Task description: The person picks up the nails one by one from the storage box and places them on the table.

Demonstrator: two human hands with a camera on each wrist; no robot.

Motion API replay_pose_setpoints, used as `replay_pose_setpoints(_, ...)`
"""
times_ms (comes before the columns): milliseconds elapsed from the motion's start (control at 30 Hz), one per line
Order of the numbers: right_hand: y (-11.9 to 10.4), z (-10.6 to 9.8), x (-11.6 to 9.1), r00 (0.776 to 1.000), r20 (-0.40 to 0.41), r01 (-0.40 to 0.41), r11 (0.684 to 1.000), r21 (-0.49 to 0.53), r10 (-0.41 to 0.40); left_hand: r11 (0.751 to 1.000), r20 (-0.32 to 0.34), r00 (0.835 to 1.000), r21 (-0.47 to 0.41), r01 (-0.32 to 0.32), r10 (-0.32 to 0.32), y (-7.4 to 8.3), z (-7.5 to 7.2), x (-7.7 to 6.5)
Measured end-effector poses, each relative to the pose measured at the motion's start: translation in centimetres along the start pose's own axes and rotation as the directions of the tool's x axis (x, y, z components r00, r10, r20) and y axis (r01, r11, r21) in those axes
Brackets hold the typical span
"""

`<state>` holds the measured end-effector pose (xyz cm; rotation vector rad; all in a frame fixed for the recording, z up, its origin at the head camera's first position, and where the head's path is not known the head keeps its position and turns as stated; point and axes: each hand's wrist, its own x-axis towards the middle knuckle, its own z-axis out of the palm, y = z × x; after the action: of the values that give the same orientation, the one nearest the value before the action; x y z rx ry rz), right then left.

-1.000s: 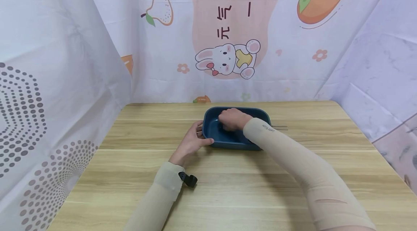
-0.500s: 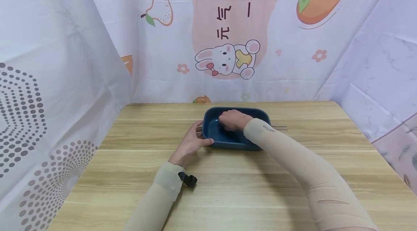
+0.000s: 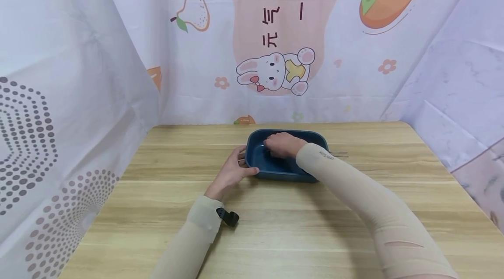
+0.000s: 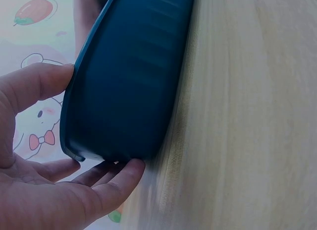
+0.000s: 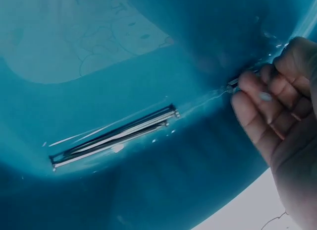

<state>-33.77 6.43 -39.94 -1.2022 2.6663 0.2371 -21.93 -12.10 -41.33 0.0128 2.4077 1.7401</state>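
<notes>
A dark blue rectangular basin (image 3: 285, 177) stands near the table's back edge. My left hand (image 3: 232, 172) holds its left end: in the left wrist view the thumb (image 4: 57, 79) presses the rim and the fingers bend under the end wall (image 4: 114, 106). My right hand (image 3: 284, 144) reaches down inside the basin with its fingers curled. In the right wrist view it pinches a thin dark metal piece (image 5: 237, 81), mostly hidden by the fingers. Close by on the basin's wet, shiny bottom lie several slim nail-like metal rods (image 5: 116, 136) with small heads, side by side.
Two thin metal rods (image 3: 339, 155) show beyond the basin's right end. Around it runs the wood-grain table (image 3: 275, 235). Behind hangs a white printed cloth (image 3: 197, 73), with more cloth at both sides. A small black device (image 3: 228, 216) sits on the left wrist.
Hardly anything differs. The right hand has shifted very slightly inside the basin, and a thin light line now shows beneath its fingers. The left hand keeps its place on the basin.
</notes>
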Motion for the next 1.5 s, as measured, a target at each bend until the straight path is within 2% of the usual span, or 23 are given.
replay_pose_setpoints(333, 0.3, 0.0, -0.6, 0.998, -0.062, 0.028, 0.999, -0.036, -0.031, 1.000, 0.001, 1.000, 0.001, -0.008, 0.008, -0.1, 0.1, -0.1)
replay_pose_setpoints(533, 0.4, -0.6, -1.3, 0.998, -0.066, 0.007, 1.000, -0.001, -0.007, 1.000, 0.002, 1.000, 0.005, -0.009, 0.009, -0.1, 0.2, -0.1)
replay_pose_setpoints(767, 0.8, -1.6, -2.3, 0.997, -0.076, -0.009, 1.000, -0.023, 0.007, 1.000, 0.006, 1.000, 0.006, -0.012, 0.012, -0.2, 0.2, 0.0)
replay_pose_setpoints(1233, 1.5, -3.5, -4.7, 0.992, -0.128, 0.024, 1.000, 0.017, -0.022, 1.000, 0.020, 0.999, -0.017, -0.026, 0.026, -0.3, 0.4, 0.0)
replay_pose_setpoints(1500, 1.8, -4.4, -6.9, 0.985, -0.169, -0.014, 1.000, 0.002, 0.014, 0.999, 0.014, 0.999, -0.022, -0.042, 0.043, -0.5, 0.3, 0.1)
